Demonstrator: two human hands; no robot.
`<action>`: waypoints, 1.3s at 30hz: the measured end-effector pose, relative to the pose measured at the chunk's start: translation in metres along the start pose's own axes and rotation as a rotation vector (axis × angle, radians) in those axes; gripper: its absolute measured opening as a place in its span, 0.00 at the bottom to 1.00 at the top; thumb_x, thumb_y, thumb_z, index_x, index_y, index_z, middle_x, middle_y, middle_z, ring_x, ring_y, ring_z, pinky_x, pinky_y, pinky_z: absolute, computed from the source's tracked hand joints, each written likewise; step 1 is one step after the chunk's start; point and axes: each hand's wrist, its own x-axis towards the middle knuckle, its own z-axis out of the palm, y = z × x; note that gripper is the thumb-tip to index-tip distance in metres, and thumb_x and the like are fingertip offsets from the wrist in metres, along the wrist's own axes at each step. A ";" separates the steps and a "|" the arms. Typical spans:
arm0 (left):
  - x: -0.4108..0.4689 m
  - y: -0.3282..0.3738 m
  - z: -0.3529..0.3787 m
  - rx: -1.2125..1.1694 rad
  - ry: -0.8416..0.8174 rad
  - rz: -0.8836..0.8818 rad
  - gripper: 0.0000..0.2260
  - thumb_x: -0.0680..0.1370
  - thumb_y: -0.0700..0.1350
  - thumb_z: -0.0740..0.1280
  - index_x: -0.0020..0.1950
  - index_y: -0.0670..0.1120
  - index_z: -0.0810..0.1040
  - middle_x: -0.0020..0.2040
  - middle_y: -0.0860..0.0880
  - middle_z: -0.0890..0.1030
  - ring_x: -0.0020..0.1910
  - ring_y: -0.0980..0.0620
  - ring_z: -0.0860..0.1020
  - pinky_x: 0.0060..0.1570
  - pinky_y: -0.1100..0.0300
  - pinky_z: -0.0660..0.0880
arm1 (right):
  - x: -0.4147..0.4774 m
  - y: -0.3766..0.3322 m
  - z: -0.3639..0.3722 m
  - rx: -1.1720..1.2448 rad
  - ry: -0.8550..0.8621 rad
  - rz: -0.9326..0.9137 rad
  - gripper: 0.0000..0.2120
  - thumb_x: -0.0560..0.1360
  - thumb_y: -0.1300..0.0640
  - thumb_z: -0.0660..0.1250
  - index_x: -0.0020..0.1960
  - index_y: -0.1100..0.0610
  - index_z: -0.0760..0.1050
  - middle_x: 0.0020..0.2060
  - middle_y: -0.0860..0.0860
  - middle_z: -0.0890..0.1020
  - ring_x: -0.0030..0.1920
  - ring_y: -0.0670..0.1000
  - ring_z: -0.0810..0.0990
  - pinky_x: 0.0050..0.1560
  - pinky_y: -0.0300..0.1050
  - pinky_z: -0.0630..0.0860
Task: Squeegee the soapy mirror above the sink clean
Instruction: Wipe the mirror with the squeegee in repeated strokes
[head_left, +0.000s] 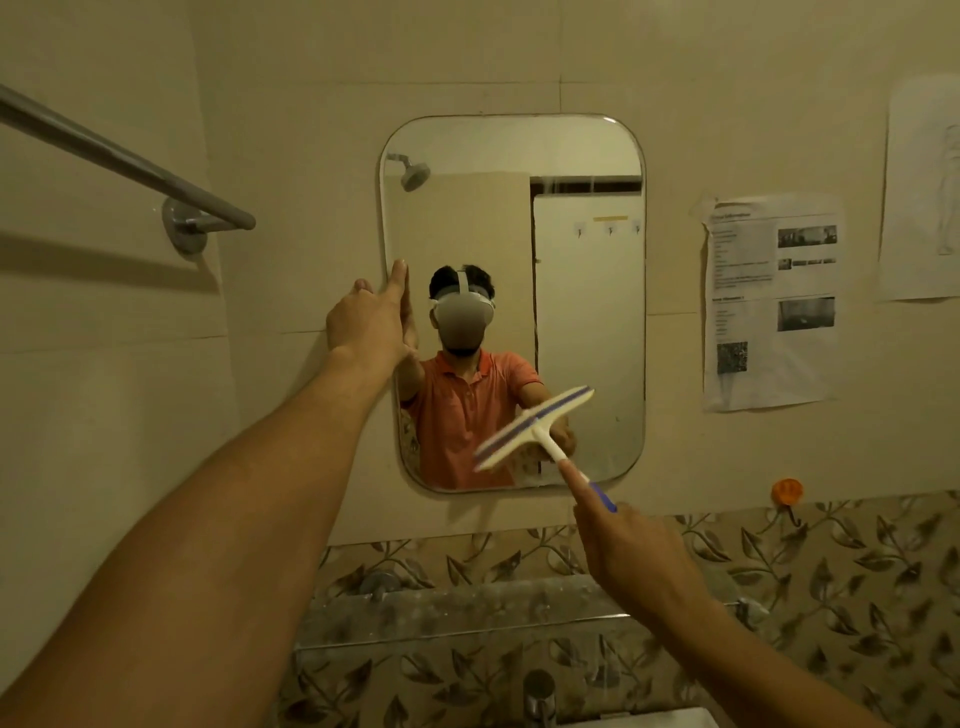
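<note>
A rounded rectangular mirror (587, 291) hangs on the beige tiled wall. My left hand (371, 317) rests flat against its left edge at mid height, fingers straight and pointing up. My right hand (631, 553) grips the blue and white handle of a white squeegee (535, 428), index finger stretched along the handle. The blade is tilted, its right end higher, in front of the mirror's lower middle. Whether the blade touches the glass I cannot tell. The glass looks mostly clear, with faint streaks near the bottom edge.
A grey towel rail (124, 161) juts out at the upper left. Printed papers (769, 306) are stuck to the wall right of the mirror. An orange hook (787, 491) sits below them. A glass shelf (467, 608) and a tap (537, 693) lie beneath the mirror.
</note>
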 end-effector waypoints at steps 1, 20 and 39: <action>0.001 0.000 0.001 -0.008 0.003 -0.002 0.52 0.71 0.59 0.77 0.82 0.59 0.43 0.58 0.39 0.74 0.54 0.41 0.78 0.44 0.50 0.76 | 0.010 -0.003 -0.014 0.032 0.075 -0.031 0.37 0.86 0.46 0.49 0.73 0.36 0.19 0.31 0.46 0.70 0.25 0.45 0.70 0.27 0.35 0.71; -0.002 -0.001 -0.001 -0.058 -0.022 0.012 0.52 0.71 0.53 0.78 0.82 0.58 0.44 0.61 0.38 0.71 0.58 0.40 0.76 0.49 0.50 0.75 | 0.179 -0.080 -0.160 -0.058 0.341 -0.014 0.41 0.83 0.51 0.64 0.81 0.41 0.35 0.36 0.55 0.76 0.28 0.51 0.76 0.32 0.51 0.82; -0.005 0.003 -0.005 -0.043 -0.033 -0.018 0.56 0.67 0.60 0.80 0.81 0.60 0.42 0.56 0.39 0.72 0.55 0.39 0.77 0.47 0.47 0.77 | 0.004 -0.013 -0.003 -0.050 -0.023 0.092 0.46 0.85 0.54 0.59 0.73 0.42 0.18 0.41 0.51 0.76 0.32 0.46 0.74 0.39 0.42 0.80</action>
